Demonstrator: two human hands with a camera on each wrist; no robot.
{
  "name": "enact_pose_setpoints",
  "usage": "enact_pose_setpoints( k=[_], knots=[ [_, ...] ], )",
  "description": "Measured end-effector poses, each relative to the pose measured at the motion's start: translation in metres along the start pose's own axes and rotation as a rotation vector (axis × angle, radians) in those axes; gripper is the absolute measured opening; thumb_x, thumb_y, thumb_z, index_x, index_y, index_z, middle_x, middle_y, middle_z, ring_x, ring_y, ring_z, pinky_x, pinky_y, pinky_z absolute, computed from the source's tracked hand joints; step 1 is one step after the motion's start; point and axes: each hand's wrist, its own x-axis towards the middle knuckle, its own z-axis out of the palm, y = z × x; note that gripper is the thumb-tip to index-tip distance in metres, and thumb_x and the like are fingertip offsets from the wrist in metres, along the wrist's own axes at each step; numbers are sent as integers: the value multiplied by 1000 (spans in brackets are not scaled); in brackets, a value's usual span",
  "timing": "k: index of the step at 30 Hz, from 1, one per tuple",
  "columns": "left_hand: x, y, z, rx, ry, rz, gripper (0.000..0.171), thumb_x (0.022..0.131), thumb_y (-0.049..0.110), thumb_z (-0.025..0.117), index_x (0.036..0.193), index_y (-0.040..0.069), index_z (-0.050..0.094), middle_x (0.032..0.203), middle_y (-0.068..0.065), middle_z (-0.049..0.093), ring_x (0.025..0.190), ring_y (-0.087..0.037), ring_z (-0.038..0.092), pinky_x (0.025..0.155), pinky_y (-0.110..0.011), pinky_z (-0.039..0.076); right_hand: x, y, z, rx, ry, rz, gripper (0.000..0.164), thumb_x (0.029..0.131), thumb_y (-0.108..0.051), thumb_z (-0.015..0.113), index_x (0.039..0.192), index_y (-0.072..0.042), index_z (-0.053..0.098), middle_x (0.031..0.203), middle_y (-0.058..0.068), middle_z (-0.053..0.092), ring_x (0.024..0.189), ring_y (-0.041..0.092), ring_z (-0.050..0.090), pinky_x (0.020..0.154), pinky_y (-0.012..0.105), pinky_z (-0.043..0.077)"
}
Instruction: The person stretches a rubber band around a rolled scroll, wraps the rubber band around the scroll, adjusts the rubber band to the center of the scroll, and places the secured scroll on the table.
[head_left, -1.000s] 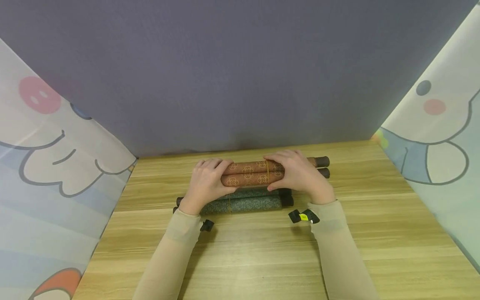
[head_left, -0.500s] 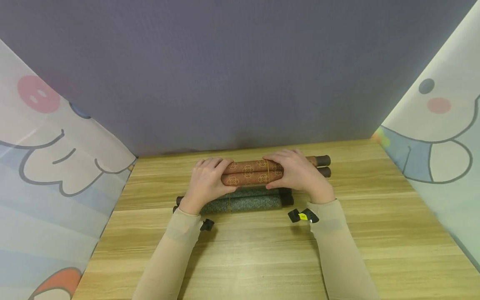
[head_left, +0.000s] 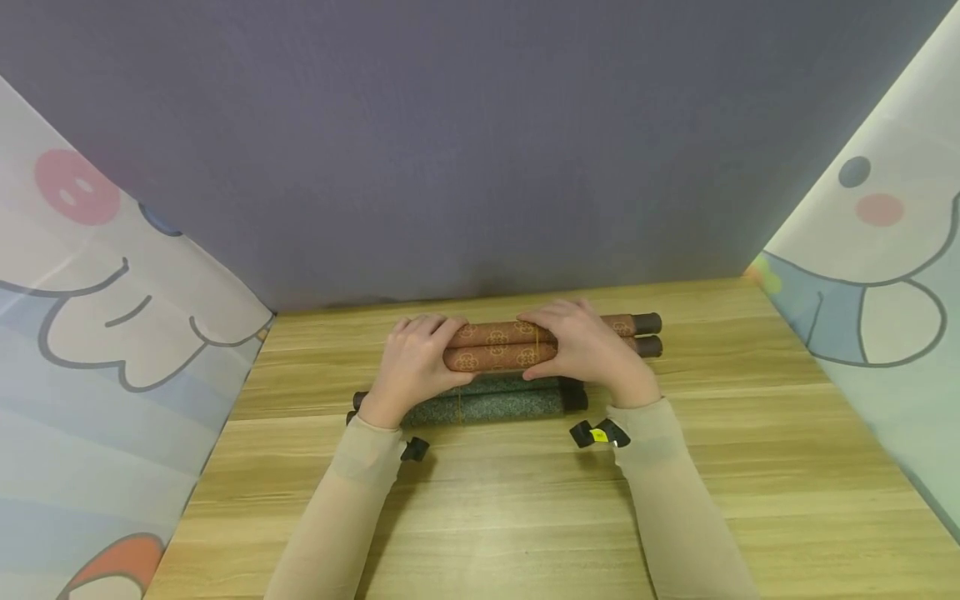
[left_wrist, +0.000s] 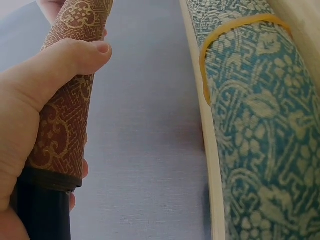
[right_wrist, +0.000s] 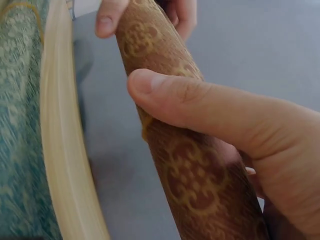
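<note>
Two rolled scrolls (head_left: 491,359) in reddish-brown brocade with gold motifs lie side by side, dark knobs at their right ends. My left hand (head_left: 412,358) grips the pair near the left end, thumb on the near side. Further right, my right hand (head_left: 585,348) holds the same pair, its thumb (right_wrist: 170,97) across the brocade and the fingers over the far side. A thin yellow band (head_left: 537,352) circles them beside the right hand. Closer to me, two green patterned scrolls (head_left: 510,407) lie together, partly hidden by the left hand and the brown pair.
The scrolls are over a wood-grain table (head_left: 495,517), whose far edge meets a grey upright panel (head_left: 480,167). Cartoon-printed sheets (head_left: 885,275) stand at both sides. A yellow band (left_wrist: 241,21) also wraps the green scrolls. Black wrist devices (head_left: 414,450) sit at both cuffs.
My right hand has slid slightly left along the brown scrolls, uncovering more of their right end. The left hand and the green scrolls stay where they were.
</note>
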Motion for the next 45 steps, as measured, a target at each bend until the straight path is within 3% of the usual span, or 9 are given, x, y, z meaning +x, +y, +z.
enact_pose_setpoints(
  k=[6,12,17,31,45],
  knots=[
    [0,1,-2,-8,-8,5,85,63,49,106,132,10,75,117,-14,78,104,-38,75,87,-57,60,3,-5,5,21,10,-36,102,71,-43,103,155,-3,60,151,17,65,142,40,58,121,66,33],
    [1,2,-2,-9,5,34,77,65,46,104,128,11,76,114,-13,79,102,-38,76,83,-54,61,7,-10,10,76,1,-113,117,70,-39,104,163,4,46,153,17,64,140,38,61,124,57,34],
    [1,3,-2,-12,13,54,76,66,47,103,128,10,76,113,-12,79,101,-37,77,82,-53,61,8,-13,11,69,31,-166,116,67,-38,105,159,6,50,148,18,67,135,39,65,121,56,40],
    [2,-1,-2,-16,-18,11,81,64,47,105,131,10,75,117,-13,79,103,-38,76,90,-57,61,4,-7,5,37,14,-111,106,68,-42,106,156,-4,60,152,15,65,140,38,61,121,59,42],
    [-1,-7,-3,-39,-40,-19,83,63,49,106,131,11,77,118,-13,79,104,-36,77,88,-56,61,1,0,-1,75,-18,-67,99,74,-36,104,156,-3,59,151,16,65,134,38,65,115,57,49]
  ],
)
